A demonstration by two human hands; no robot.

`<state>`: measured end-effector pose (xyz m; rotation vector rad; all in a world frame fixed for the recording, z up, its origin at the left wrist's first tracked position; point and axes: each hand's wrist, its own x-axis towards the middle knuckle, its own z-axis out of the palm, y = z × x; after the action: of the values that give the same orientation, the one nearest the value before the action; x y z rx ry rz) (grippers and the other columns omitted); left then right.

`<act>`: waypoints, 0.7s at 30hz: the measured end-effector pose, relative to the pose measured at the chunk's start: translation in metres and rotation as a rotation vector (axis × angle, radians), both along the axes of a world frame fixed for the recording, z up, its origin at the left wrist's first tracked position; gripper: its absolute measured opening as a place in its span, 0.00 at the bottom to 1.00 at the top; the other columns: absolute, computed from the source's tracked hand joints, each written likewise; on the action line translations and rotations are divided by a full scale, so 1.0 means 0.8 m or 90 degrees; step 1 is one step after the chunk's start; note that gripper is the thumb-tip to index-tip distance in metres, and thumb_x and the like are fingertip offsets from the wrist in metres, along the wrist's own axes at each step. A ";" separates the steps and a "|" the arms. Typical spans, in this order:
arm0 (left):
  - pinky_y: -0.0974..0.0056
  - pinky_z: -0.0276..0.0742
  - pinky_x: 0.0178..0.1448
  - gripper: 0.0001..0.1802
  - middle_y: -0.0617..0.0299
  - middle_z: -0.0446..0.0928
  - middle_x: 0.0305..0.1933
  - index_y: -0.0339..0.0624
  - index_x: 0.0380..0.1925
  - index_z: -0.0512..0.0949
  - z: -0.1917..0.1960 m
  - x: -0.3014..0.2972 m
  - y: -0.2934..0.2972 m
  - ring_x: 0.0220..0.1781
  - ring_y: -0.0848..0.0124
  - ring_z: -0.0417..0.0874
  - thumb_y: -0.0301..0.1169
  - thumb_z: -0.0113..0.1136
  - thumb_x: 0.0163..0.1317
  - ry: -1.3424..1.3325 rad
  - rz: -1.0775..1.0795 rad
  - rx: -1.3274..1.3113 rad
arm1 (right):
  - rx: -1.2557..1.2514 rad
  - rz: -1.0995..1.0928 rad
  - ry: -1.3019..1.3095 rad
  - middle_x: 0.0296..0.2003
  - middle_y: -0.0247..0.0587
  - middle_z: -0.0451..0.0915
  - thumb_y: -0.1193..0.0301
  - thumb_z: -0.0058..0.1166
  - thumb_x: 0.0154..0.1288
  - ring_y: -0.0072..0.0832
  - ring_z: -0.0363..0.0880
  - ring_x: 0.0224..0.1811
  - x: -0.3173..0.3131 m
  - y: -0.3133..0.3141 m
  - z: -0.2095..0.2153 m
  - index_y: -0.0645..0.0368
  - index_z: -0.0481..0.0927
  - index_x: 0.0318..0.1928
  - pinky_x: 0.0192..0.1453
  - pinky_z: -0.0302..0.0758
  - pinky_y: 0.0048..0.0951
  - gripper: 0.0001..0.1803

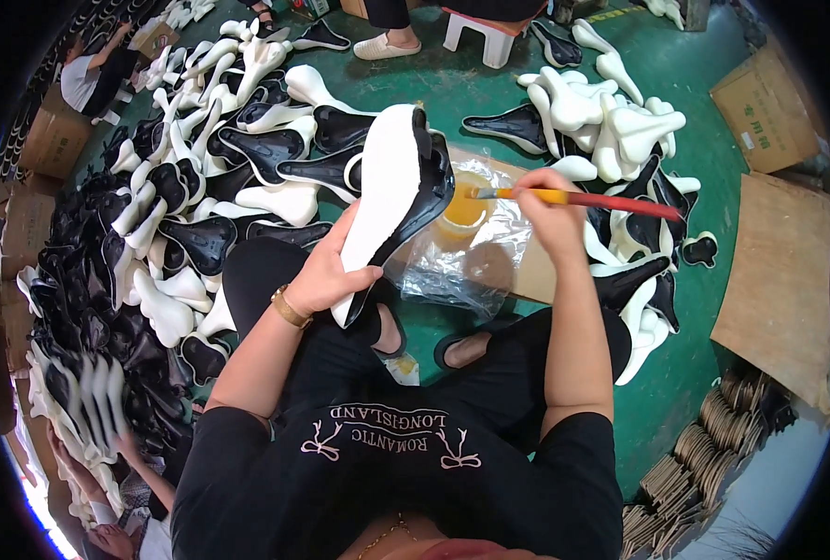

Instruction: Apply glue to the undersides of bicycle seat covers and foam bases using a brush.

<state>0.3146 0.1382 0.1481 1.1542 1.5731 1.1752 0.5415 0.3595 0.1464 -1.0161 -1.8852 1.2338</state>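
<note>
My left hand [326, 271] is closed around the narrow nose of a bicycle saddle [389, 177]. The saddle is tilted on edge, white foam toward the left and black shell toward the right. Between the fingers of my right hand [557, 210] is a paintbrush [611, 202] with a red and yellow handle. Its bristle end points left, close to the saddle's black side. Below the brush stands a tub of yellow, glue-like liquid [464, 210], on clear plastic film [457, 280] over cardboard. Whether the bristles touch the saddle I cannot tell.
A large heap of white and black saddle parts [181, 215] spreads at the left, with a smaller pile [611, 121] at the right. A cardboard sheet [779, 289] and stacked brown pieces [695, 457] lie far right. Other people sit nearby, one by a white stool [480, 37].
</note>
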 end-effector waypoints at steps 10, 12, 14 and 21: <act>0.62 0.54 0.72 0.51 0.55 0.61 0.69 0.36 0.70 0.52 -0.004 -0.001 0.004 0.70 0.66 0.61 0.25 0.64 0.44 -0.053 -0.060 0.034 | 0.038 0.061 0.126 0.27 0.34 0.78 0.78 0.58 0.53 0.19 0.75 0.29 0.010 -0.016 0.041 0.63 0.79 0.29 0.34 0.71 0.21 0.02; 0.62 0.54 0.72 0.51 0.55 0.61 0.69 0.36 0.70 0.52 -0.003 0.002 0.006 0.70 0.67 0.60 0.26 0.64 0.44 -0.056 -0.053 0.043 | 0.052 0.150 0.092 0.27 0.34 0.78 0.78 0.58 0.52 0.19 0.75 0.29 0.009 -0.030 0.049 0.63 0.78 0.29 0.34 0.72 0.21 0.03; 0.62 0.55 0.72 0.50 0.55 0.60 0.69 0.36 0.70 0.52 -0.002 0.009 0.013 0.70 0.67 0.60 0.26 0.64 0.46 -0.039 -0.023 0.055 | 0.039 0.191 0.090 0.30 0.36 0.77 0.81 0.56 0.52 0.21 0.74 0.31 0.007 -0.043 0.049 0.64 0.77 0.28 0.37 0.71 0.22 0.02; 0.63 0.58 0.70 0.50 0.57 0.61 0.68 0.37 0.70 0.51 0.000 0.031 0.035 0.68 0.69 0.62 0.41 0.69 0.54 -0.153 0.006 0.087 | 0.138 0.298 0.135 0.29 0.41 0.78 0.83 0.58 0.48 0.27 0.77 0.31 -0.008 -0.073 0.053 0.64 0.78 0.27 0.37 0.74 0.26 0.04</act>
<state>0.3394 0.1665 0.1484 1.0490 1.3333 1.3908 0.5354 0.3014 0.1884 -0.3217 -2.0937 1.2922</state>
